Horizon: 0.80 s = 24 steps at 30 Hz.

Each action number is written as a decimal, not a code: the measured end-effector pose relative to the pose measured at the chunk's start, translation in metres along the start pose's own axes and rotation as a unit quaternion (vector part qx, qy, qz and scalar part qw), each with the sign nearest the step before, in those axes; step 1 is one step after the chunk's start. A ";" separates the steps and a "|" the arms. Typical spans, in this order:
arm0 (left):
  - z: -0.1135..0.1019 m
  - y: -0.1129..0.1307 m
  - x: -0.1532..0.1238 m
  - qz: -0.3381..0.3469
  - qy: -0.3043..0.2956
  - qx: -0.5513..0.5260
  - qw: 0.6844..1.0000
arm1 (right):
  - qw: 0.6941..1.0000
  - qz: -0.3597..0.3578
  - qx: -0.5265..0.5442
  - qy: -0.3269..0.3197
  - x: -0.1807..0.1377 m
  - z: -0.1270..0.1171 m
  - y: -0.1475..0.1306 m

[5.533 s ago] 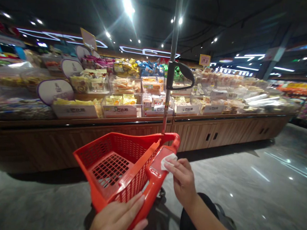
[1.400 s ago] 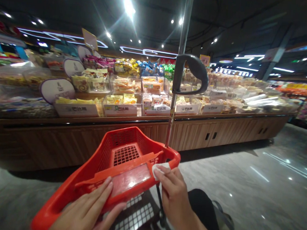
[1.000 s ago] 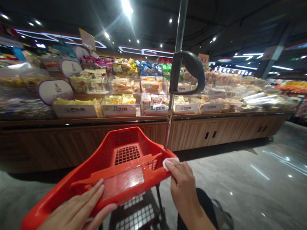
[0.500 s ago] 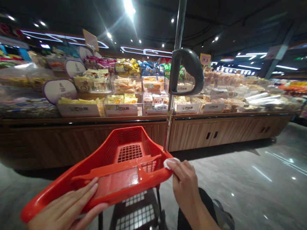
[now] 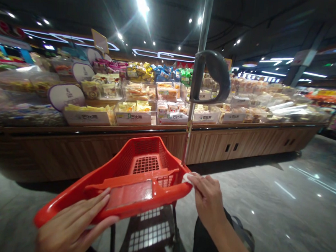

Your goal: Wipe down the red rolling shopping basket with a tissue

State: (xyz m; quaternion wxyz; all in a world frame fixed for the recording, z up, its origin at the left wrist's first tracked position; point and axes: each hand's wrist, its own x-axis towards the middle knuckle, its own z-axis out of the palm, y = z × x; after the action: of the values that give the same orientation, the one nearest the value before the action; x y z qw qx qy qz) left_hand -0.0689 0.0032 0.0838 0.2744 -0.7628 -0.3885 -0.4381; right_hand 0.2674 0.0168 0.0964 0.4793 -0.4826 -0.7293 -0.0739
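A red plastic shopping basket point(image 5: 74, 192) with mesh walls is tilted toward me, its inside bare. My left hand point(image 5: 71, 226) grips its near rim, fingers laid over the flat red panel. My right hand point(image 5: 207, 196) pinches a small white wipe point(image 5: 186, 177) against the basket's right corner. A metal pole with a dark loop handle point(image 5: 214, 73) rises from that corner.
A long wooden display counter point(image 5: 241, 140) with trays of packaged snacks and price signs runs across the back. Glossy grey floor point(image 5: 280, 210) spreads to the right. My dark trouser leg point(image 5: 203, 239) and a shoe are below the basket.
Since 5.5 s ago the basket has turned so its near rim faces me. In the last second my right hand slid the wipe along the rim to the right corner.
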 end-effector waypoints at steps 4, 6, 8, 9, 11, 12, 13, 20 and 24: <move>-0.001 -0.015 -0.001 0.065 -0.017 0.018 0.998 | 0.999 -0.018 0.025 -0.019 -0.007 0.006 -0.033; -0.002 -0.022 -0.002 0.063 -0.021 0.015 0.998 | 0.998 -0.028 0.041 -0.048 -0.009 0.009 -0.050; -0.003 -0.028 -0.002 0.053 -0.027 0.007 0.998 | 0.996 -0.043 0.050 -0.067 -0.009 0.010 -0.057; -0.004 -0.030 -0.001 0.051 -0.029 0.004 0.998 | 0.995 -0.048 0.051 -0.069 -0.008 0.010 -0.056; -0.004 -0.034 0.002 0.055 -0.031 0.000 0.998 | 0.996 -0.047 0.048 -0.059 -0.005 0.009 -0.048; -0.004 -0.035 0.004 0.057 -0.032 -0.001 0.998 | 0.997 -0.041 0.045 -0.049 -0.004 0.008 -0.043; -0.004 -0.035 0.006 0.059 -0.033 -0.002 0.998 | 0.998 -0.032 0.040 -0.039 -0.003 0.008 -0.038; 0.003 -0.029 0.015 0.070 -0.037 -0.014 0.997 | 0.998 -0.032 0.027 -0.040 0.000 0.017 -0.052; 0.004 -0.027 0.017 0.060 -0.042 -0.021 0.997 | 0.992 -0.073 0.025 -0.103 0.005 0.027 -0.070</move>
State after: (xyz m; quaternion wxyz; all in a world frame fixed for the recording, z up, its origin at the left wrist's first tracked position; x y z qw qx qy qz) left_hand -0.0838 0.0274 0.0992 0.2674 -0.8083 -0.3435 -0.3965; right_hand 0.1959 -0.0009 0.1109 0.4069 -0.4211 -0.8096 -0.0401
